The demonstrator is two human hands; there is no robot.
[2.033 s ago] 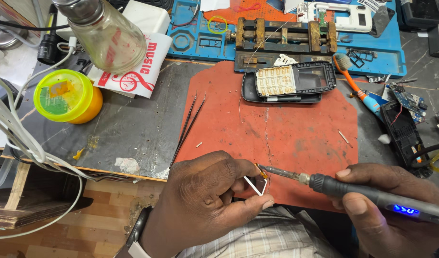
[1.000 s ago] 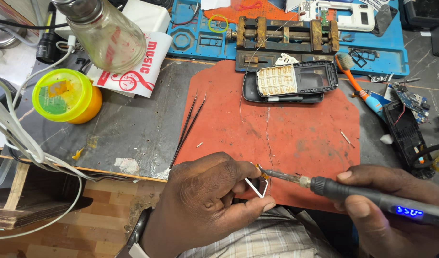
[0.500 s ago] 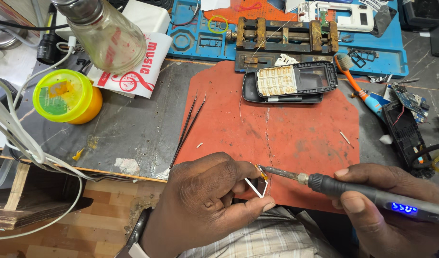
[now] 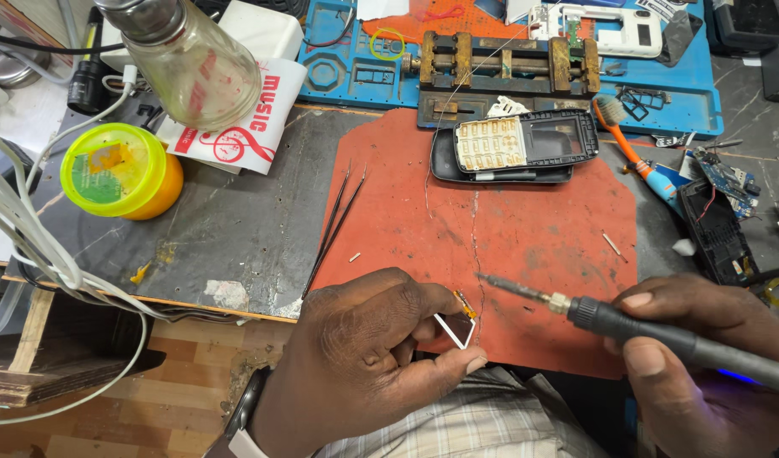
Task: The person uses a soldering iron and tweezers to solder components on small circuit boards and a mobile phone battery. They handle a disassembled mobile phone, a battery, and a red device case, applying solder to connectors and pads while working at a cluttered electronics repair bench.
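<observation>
Left hand (image 4: 368,356) curled tight, pinching a tiny screen module (image 4: 454,327) between thumb and fingers at the near edge of the red mat (image 4: 508,229). Small thing: pale, roughly square face, thin dark rim, stubby orange flex tab poking out the top corner. Right hand (image 4: 703,373) wrapped around a dark soldering iron (image 4: 661,335), metal tip aimed left, close to that tab but a bit apart. Black tweezers (image 4: 334,225) lying farther up, opened phone shell (image 4: 517,144) beyond.

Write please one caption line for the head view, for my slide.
Left hand pinches a small screen part over a red mat; right hand holds a soldering iron beside it.
</observation>
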